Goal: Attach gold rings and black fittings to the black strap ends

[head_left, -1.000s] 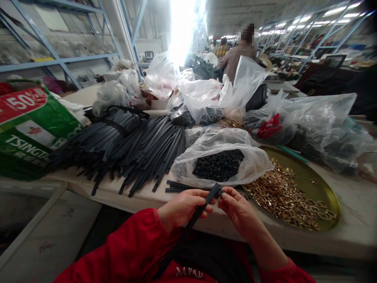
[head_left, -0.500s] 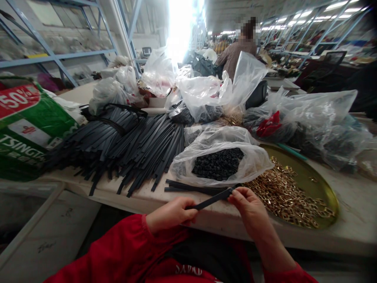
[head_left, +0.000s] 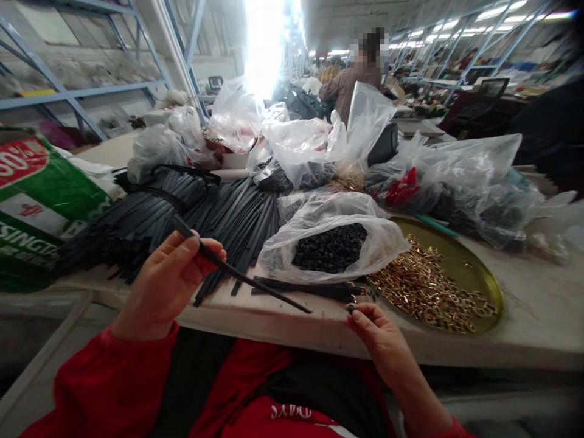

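A dark strap [head_left: 255,283] runs through the closed fingers of my left hand [head_left: 159,283], its free end slanting down to the right over the table edge. Between the fingertips of my right hand [head_left: 383,334] is a small black loop [head_left: 350,309]; its exact form is partly hidden. Just behind that hand, a few straps [head_left: 301,288] lie flat, with gold buckles [head_left: 356,293] at their right end. Small black loops [head_left: 331,246] fill an open clear plastic bag [head_left: 383,240] behind them. To the right, a heap of gold buckles [head_left: 424,286] rests on a round tray [head_left: 483,280].
Bundles of dark straps [head_left: 137,225] cover the table's left part beside a green bag [head_left: 50,194]. Several plastic bags [head_left: 474,176] stand along the back. A teal stick [head_left: 435,225] lies at the tray's rim. Further off, a person [head_left: 353,88] stands near shelves.
Both hands were together on one strap. My left hand has risen leftward with a strap, while my right hand is apart from it, slightly lower, with a small black loop. The view has shifted slightly.
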`<control>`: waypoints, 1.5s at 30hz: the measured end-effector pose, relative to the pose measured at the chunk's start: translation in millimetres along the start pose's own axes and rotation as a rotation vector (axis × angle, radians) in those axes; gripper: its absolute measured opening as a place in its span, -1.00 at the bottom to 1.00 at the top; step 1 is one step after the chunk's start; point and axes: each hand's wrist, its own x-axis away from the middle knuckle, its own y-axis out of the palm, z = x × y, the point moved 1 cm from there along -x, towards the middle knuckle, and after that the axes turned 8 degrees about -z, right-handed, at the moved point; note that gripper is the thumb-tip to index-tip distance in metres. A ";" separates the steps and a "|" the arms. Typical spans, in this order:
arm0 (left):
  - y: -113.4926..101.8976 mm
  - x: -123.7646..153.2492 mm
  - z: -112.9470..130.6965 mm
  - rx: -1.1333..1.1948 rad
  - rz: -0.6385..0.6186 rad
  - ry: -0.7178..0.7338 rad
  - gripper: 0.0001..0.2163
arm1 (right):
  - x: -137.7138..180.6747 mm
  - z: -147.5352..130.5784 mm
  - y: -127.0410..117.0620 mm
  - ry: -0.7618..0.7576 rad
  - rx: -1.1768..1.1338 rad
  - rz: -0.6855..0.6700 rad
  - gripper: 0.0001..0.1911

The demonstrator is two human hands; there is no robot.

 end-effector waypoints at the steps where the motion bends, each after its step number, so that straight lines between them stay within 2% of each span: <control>1: 12.1 0.5 -3.2 -0.025 -0.057 -0.001 -0.94 | 2.1 -1.5 4.7 -0.009 0.055 -0.030 -0.64; 3: 40.1 3.3 -21.4 -0.195 -0.262 -0.086 -0.92 | 6.6 -5.0 14.3 -0.037 0.140 -0.086 -0.61; 5: 67.2 7.7 -50.0 -0.479 -0.525 -0.225 -0.90 | 11.0 -7.5 22.4 -0.072 0.207 -0.132 -0.57; 6: 78.2 9.6 -64.3 -0.594 -0.607 -0.236 -0.88 | 12.7 -8.1 25.2 -0.092 0.244 -0.152 -0.56; 8: 93.7 12.3 -88.1 -0.734 -0.690 -0.234 -0.83 | 14.9 -7.9 27.7 -0.146 0.344 -0.193 -0.59; 11: 102.0 12.6 -106.9 -0.784 -0.697 -0.257 -0.82 | 13.7 -5.1 27.3 -0.229 0.512 -0.241 -0.68; 14: 100.3 9.8 -111.1 -0.862 -0.670 -0.250 -0.83 | 7.6 -0.4 28.5 -0.242 0.577 -0.291 -0.69; 16: 98.1 7.8 -111.9 -0.905 -0.659 -0.258 -0.81 | 2.0 2.6 30.6 -0.200 0.485 -0.315 -0.67; 19: 96.2 5.7 -114.6 -0.851 -0.655 -0.323 -0.83 | -5.3 5.0 32.0 -0.068 0.258 -0.302 -0.63; 23: 96.0 5.0 -120.0 -0.842 -0.620 -0.350 -0.86 | -7.6 3.9 31.5 0.053 0.224 -0.307 -0.65; 28: 95.3 8.2 -129.0 -0.898 -0.590 -0.291 -0.86 | -4.9 9.0 33.8 -0.027 0.326 -0.271 -0.63; 33: 93.4 13.0 -135.7 -0.978 -0.486 -0.232 -0.94 | -3.0 16.9 38.8 -0.131 0.442 -0.271 -0.70; 40: 92.6 23.2 -131.4 -1.050 -0.573 -0.198 -0.93 | -2.9 16.4 43.5 -0.001 0.299 -0.325 -0.55; 45: 94.5 32.8 -136.5 -1.172 -0.565 -0.110 -0.97 | -3.1 24.0 42.0 0.043 0.269 -0.382 -0.56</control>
